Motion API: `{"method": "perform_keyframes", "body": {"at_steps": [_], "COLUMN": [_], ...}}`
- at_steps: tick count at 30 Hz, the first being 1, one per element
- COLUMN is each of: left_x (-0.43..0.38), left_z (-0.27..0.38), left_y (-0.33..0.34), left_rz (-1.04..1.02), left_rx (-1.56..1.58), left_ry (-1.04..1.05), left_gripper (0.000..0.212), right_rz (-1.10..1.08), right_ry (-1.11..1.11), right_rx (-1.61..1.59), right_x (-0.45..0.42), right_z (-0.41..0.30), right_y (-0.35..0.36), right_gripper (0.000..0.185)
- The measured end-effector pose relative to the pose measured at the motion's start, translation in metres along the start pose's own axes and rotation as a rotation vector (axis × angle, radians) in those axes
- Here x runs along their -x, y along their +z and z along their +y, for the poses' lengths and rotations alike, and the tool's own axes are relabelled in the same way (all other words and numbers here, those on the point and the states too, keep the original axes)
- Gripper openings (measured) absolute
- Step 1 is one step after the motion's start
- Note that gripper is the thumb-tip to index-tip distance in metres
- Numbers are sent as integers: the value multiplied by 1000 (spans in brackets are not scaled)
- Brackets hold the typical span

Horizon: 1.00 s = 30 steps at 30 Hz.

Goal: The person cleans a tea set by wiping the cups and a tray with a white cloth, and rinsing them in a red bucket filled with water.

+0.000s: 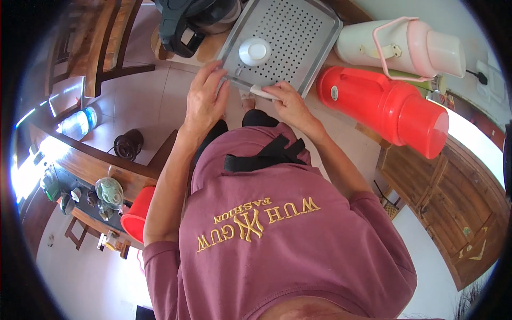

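Note:
A perforated metal tray (297, 44) lies before me, with a white cup or small bowl (255, 52) upside down on it. Beside the cup rests a small clear or shiny piece (239, 71), too small to identify. My left hand (207, 94) is at the tray's near left corner, fingers apart and close to the rim; whether they touch it is unclear. Between the thumb and fingers of my right hand (294, 105) is a small white object (264, 93), held at the near edge of the tray. Its kind cannot be made out, and the fingers hide part of it.
Right of the tray are a white thermos flask with pink handle (380, 46) and a red thermos flask (384, 104). A black appliance with a glass jug (186, 28) stands left of it. Farther left are wooden chairs (106, 44), a red bucket (140, 216) and a tea table (132, 172).

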<state>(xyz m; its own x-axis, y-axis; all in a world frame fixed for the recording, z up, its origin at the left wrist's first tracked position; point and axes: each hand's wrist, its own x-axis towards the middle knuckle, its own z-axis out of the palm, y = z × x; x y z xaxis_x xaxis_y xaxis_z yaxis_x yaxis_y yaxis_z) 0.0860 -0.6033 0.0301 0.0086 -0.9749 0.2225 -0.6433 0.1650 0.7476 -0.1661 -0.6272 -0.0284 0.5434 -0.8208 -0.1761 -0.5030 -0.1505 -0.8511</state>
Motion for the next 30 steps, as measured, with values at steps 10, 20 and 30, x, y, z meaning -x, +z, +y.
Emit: {"method": "perform_keyframes", "body": {"at_steps": [10, 20, 30], "left_x": [63, 95, 100], "left_z": [8, 12, 16], "left_y": [-20, -19, -12], "left_rz": [13, 41, 51], "left_rx": [-30, -52, -51], "left_ry": [-281, -408, -444], "left_gripper": [16, 15, 16], "right_rz": [407, 451, 270], "right_ry": [200, 128, 107], "right_rx": [-313, -161, -208], "right_x": [-32, -51, -77], "right_z": [19, 25, 30], "right_y": [-32, -35, 10], "right_gripper": [38, 36, 32]}}
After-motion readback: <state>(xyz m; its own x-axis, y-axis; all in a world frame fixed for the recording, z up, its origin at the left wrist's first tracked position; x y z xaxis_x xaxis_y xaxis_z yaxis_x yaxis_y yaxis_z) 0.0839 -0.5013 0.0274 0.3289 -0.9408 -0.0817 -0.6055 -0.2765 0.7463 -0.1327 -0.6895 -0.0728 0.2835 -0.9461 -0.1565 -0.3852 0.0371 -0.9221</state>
